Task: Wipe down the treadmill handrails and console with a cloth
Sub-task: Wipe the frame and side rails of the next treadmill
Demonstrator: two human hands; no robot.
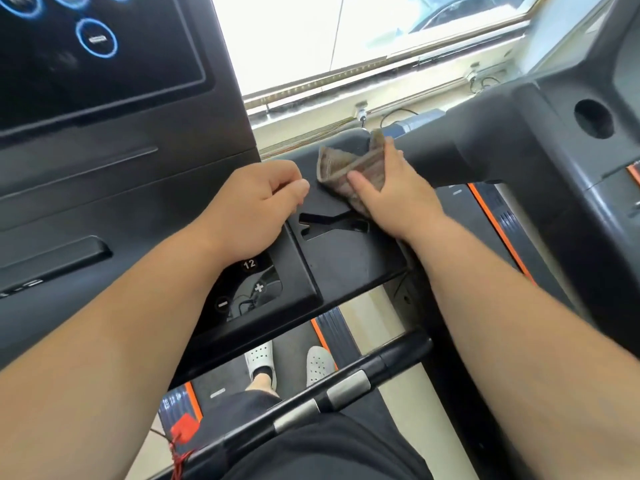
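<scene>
A crumpled brown cloth (pixel 349 169) lies on the black treadmill console (pixel 343 258), at its upper right corner where the thick side handrail (pixel 460 157) joins. My right hand (pixel 391 192) presses down on the cloth, thumb across it and fingers over its far edge. My left hand (pixel 256 206) rests beside it on the console, fingers curled loosely with nothing in them, just above the button panel (pixel 242 289). The dark touch screen (pixel 93 57) fills the upper left.
A front handlebar with metal grip sensors (pixel 346 384) crosses below the console. My white shoes (pixel 263 358) stand on the belt. Another treadmill (pixel 588 150) stands at the right. A window sill with cables (pixel 363 109) runs behind.
</scene>
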